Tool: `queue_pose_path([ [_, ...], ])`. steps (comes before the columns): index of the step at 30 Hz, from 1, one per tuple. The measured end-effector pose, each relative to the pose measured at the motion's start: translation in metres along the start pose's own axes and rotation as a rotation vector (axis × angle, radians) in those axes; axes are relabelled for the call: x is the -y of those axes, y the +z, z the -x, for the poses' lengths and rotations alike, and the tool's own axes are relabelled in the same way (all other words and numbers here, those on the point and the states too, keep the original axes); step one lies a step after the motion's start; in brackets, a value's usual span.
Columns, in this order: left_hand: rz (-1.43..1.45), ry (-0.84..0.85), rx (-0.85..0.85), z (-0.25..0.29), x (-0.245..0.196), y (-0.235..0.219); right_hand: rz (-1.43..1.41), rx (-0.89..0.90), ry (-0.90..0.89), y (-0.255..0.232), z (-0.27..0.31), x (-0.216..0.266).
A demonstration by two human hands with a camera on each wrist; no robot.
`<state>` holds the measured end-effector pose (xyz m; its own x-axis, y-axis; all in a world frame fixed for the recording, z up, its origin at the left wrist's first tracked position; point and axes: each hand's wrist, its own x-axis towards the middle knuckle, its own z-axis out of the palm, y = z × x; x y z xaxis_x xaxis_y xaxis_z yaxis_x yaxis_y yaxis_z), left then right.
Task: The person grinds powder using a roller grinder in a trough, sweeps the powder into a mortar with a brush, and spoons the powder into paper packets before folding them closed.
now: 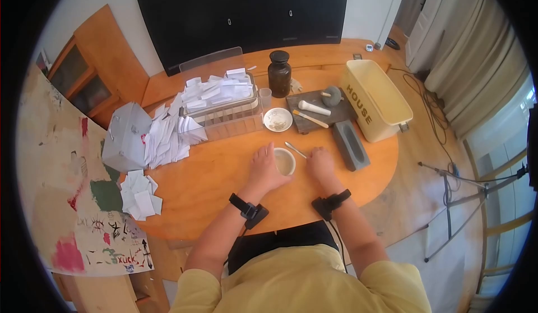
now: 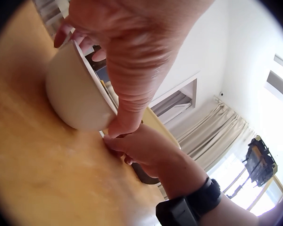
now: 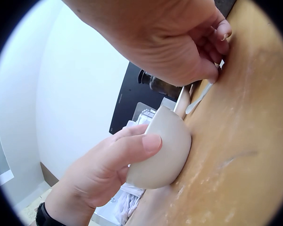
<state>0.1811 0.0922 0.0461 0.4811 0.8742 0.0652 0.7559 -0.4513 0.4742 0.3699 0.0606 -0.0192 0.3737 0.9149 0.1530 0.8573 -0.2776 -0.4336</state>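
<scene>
My left hand [image 1: 263, 168] grips a small off-white bowl [image 2: 75, 94] by its rim, thumb on the near side and fingers over the far side. The bowl stands upright on the wooden table, with a pale content [image 1: 283, 162] inside. To its right, my right hand [image 1: 321, 166] pinches the handle end of a small, slim spoon [image 3: 199, 100] between thumb and curled fingers. The spoon's rounded end points away, low over the tabletop. Beyond the bowl sits a white dish [image 1: 278, 120] with small bits in it.
A dark board [image 1: 307, 123] carries a white pestle [image 1: 314, 108], a brush [image 1: 310, 119] and a grey stone piece [image 1: 332, 96]. Nearby are a grey trough-shaped block [image 1: 351, 146], a cream bin [image 1: 386, 108] and a brown jar [image 1: 279, 74]. Paper slips [image 1: 168, 139] heap at left.
</scene>
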Motion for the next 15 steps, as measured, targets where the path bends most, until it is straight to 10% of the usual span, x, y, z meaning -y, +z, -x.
queue_pose_path([
  [5,0.046,0.075,-0.064,0.000,0.016,0.001,0.078,0.229,0.074,-0.012,-0.006,0.009],
  [15,0.054,0.119,0.012,0.028,0.055,-0.037,0.117,0.142,-0.120,0.014,0.004,-0.013],
])
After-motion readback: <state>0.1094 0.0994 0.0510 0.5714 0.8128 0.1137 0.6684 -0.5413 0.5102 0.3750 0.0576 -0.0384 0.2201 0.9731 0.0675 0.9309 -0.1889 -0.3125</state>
